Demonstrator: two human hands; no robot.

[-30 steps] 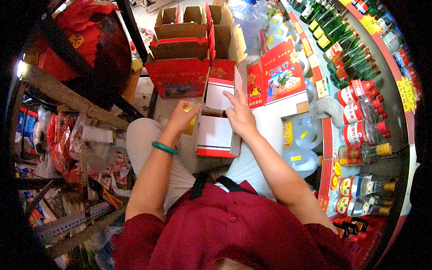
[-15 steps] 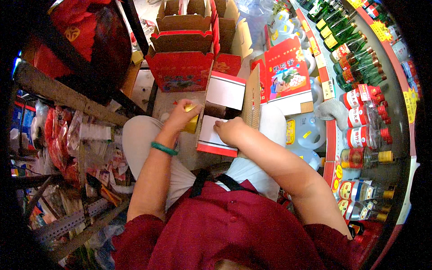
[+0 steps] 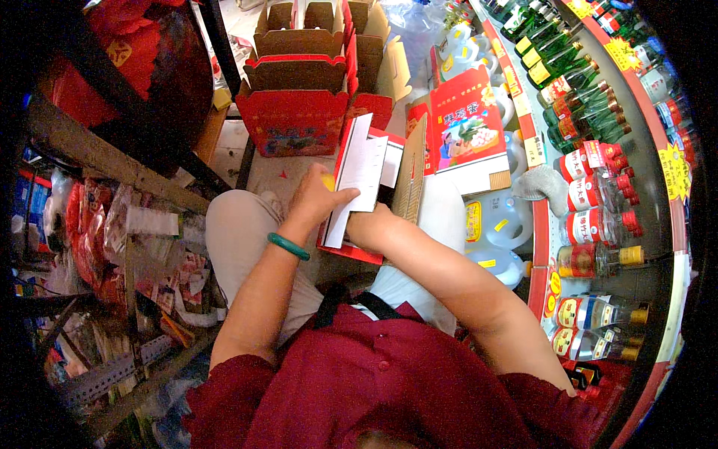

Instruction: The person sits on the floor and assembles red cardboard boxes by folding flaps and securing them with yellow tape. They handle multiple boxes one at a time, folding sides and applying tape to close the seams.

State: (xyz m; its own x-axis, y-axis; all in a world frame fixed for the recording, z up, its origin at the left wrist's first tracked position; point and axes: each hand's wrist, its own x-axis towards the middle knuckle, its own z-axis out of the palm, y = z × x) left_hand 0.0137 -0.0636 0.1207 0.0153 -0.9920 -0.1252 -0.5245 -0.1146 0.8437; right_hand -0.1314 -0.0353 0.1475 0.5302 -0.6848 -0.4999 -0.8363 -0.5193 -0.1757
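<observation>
A red cardboard carton (image 3: 351,251) with white inner flaps stands tilted between my knees. Its raised white flap (image 3: 360,176) slants across the opening. My left hand (image 3: 313,200) is closed at the carton's left side, with the thumb lying on this flap. Between that hand and the carton a bit of a yellow thing (image 3: 327,182) shows; most of it is covered, so its kind is unclear. My right hand (image 3: 365,228) reaches into the carton from the right, under the raised flap, and its fingers are hidden. A brown corrugated flap (image 3: 410,176) rises beside it.
Folded-up red cartons with open tops (image 3: 292,120) stand ahead. A flat red printed carton (image 3: 467,120) leans at the right by clear plastic jugs (image 3: 505,217). Shelves of bottles (image 3: 587,187) line the right; a metal rack (image 3: 112,153) with plastic bags is at the left.
White flaps that lay flatter now stand raised and slanted. My right hand has gone from on top of a flap to inside the carton; my left thumb has moved onto the flap.
</observation>
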